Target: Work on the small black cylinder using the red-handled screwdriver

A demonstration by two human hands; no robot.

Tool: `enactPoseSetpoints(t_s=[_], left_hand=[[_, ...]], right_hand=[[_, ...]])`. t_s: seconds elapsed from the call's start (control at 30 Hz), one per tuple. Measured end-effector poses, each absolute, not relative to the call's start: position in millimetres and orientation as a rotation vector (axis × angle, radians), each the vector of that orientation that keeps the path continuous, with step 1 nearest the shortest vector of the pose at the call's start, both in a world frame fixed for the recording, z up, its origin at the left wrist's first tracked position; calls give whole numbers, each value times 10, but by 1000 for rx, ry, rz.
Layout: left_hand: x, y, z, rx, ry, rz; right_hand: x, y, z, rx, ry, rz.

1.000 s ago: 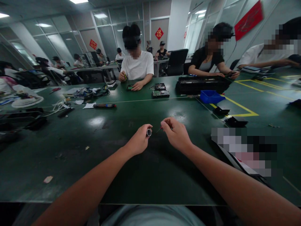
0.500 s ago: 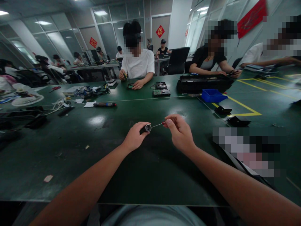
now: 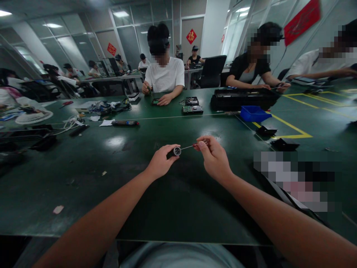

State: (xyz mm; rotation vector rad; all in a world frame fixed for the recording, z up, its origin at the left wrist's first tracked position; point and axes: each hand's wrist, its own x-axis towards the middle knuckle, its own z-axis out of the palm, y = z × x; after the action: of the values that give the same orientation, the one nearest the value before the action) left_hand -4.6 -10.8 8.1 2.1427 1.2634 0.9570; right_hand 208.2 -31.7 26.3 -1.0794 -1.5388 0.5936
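Above the green table point(image 3: 156, 208), my left hand point(image 3: 161, 162) is closed around a dark cylinder point(image 3: 177, 151) with a silvery ring at its end, which faces me. My right hand point(image 3: 214, 154) grips the reddish handle of a screwdriver point(image 3: 198, 144) between thumb and fingers. Its thin metal shaft points left and reaches the cylinder's ringed end. Whether the tip sits inside the ring or only touches its edge is too small to tell. Most of the cylinder's body is hidden by my left fingers.
Across the table a person in a white shirt point(image 3: 166, 76) handles a small board. Opened hard drives point(image 3: 192, 109), a long black casing point(image 3: 242, 99) and a blue bin point(image 3: 255, 113) lie ahead. A dark tube-like tool point(image 3: 125, 123) and tangled cables point(image 3: 102, 108) are at left.
Both hands stay almost in place, with the screwdriver still at the cylinder's end. The whole view has shifted slightly.
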Motion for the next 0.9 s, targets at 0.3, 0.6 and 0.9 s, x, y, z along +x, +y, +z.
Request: enactPoseSetpoints(t_s=[0.3, 0.6, 0.9], left_hand=[[-57, -103, 82, 2143, 1273, 972], [-60, -96, 75, 2142, 1273, 961], [-61, -92, 64, 2168, 1250, 965]], right_hand=[[2078, -344, 297, -1088, -1573, 591], [2093, -328, 267, -1059, -1600, 651], [2075, -323, 255, -1079, -1550, 635]])
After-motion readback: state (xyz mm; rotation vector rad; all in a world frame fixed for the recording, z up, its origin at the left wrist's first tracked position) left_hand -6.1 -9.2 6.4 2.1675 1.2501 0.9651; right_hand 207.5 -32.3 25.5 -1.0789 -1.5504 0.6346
